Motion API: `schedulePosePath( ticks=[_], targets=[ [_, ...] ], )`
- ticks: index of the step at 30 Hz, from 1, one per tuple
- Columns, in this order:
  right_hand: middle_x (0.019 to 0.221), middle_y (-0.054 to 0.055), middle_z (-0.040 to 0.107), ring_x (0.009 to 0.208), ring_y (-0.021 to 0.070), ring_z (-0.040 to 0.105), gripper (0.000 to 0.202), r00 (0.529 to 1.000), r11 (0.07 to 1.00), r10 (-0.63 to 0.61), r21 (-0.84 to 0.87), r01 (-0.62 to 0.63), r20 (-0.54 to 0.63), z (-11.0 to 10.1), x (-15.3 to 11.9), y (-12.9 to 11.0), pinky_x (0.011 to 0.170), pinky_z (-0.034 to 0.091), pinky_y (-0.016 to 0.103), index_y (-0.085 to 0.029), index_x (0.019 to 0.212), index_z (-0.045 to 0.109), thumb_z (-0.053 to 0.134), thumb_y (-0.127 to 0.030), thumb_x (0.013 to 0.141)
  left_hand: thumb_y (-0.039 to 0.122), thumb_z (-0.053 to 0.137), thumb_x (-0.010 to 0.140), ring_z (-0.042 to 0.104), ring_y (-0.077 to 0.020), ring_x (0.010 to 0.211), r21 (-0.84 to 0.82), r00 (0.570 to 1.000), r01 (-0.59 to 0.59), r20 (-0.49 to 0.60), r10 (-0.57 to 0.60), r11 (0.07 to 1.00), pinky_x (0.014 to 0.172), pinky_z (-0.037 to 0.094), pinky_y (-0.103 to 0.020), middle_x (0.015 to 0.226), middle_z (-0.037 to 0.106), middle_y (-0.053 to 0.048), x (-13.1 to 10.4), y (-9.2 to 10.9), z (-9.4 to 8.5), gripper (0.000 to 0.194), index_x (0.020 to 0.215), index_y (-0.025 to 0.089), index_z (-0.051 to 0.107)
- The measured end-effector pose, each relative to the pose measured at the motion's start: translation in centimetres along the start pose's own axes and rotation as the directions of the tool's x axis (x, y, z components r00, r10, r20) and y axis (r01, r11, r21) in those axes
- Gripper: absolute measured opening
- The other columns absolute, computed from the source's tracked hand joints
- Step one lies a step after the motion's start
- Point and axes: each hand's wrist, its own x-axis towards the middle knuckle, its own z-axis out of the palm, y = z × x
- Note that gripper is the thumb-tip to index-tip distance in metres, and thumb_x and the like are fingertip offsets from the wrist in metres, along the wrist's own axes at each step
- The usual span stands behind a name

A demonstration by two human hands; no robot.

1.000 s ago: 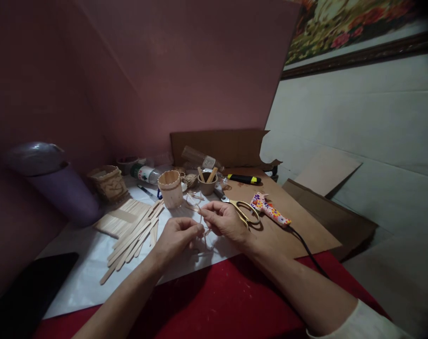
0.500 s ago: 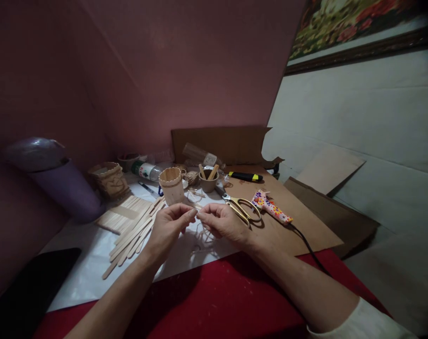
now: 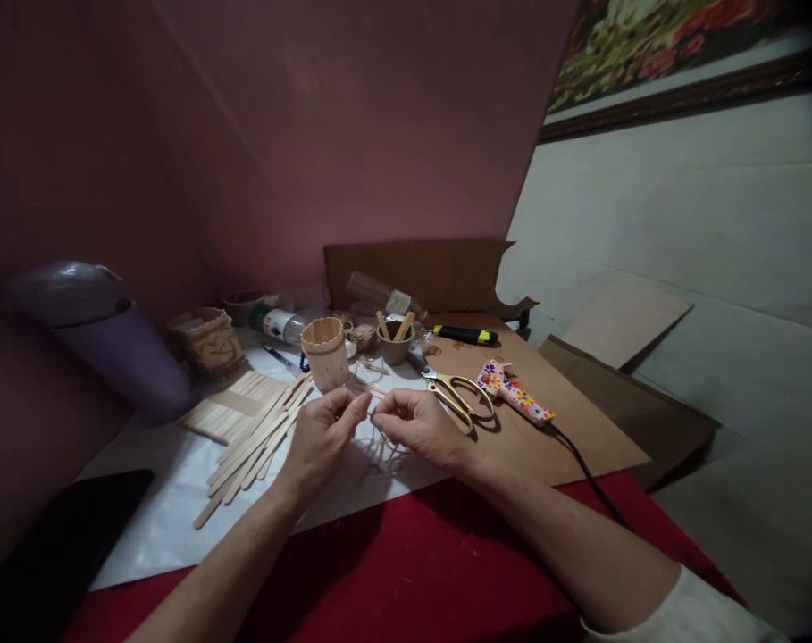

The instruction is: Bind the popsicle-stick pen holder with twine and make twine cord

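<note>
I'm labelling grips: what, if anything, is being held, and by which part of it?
Thin twine, pinched in the fingertips of the left hand and right hand; whether near its end cannot be told.

A pale, off-white sleeve [image 3: 680,610] with a plain-looking edge shows high on the right arm [image 3: 559,531]. The left hand [image 3: 323,438] and the right hand [image 3: 424,429] are bare.

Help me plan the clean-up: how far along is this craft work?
Looks done: the round, pale wooden cup with its scalloped rim and band. In hand: thin, tan twine between the left hand and right hand. Perhaps left: the twine work; loose, flat, pale wooden sticks lie unused, but whether they are needed I cannot tell.
</note>
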Motion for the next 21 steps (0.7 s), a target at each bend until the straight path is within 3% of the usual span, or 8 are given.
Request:
schedulePosePath(
  ticks=[7, 14, 21],
  targets=[
    [0.055, -0.005, 0.05, 0.048, 0.0064, 0.041, 0.012, 1.0, 0.999, 0.021, -0.036, -0.022, -0.01, 0.16, -0.17, 0.15, 0.046, 0.031, 0.02, -0.016, 0.068, 0.054, 0.062, -0.024, 0.072, 0.047, 0.054, 0.079, 0.029, -0.0083, 0.045, -0.032, 0.995, 0.09, 0.041, -0.089, 0.995, 0.046, 0.023, -0.023, 0.043, 0.033, 0.004, -0.06, -0.18, -0.04, 0.048, 0.043, 0.017, 0.043],
    [0.057, -0.004, 0.05, 0.051, 0.0072, 0.042, 0.009, 1.0, 0.998, -0.014, -0.057, 0.014, 0.001, 0.19, -0.22, 0.32, 0.048, 0.032, 0.02, -0.016, 0.068, 0.056, 0.061, -0.023, 0.071, 0.053, 0.053, 0.076, 0.027, -0.008, 0.04, -0.137, 0.978, 0.199, 0.089, -0.188, 0.97, 0.043, 0.02, -0.025, 0.037, 0.032, 0.003, 0.01, 0.15, 0.31, 0.054, 0.037, 0.019, 0.037],
    [0.06, -0.003, 0.052, 0.052, 0.0077, 0.043, 0.01, 1.0, 0.998, -0.009, -0.055, 0.009, -0.006, 0.21, -0.29, 0.18, 0.047, 0.034, 0.02, -0.016, 0.068, 0.058, 0.063, -0.024, 0.071, 0.052, 0.055, 0.074, 0.026, -0.0075, 0.038, -0.135, 0.97, 0.241, 0.078, -0.232, 0.961, 0.042, 0.018, -0.025, 0.035, 0.032, 0.003, 0.08, 0.38, 0.31, 0.055, 0.034, 0.018, 0.039]
  ],
)
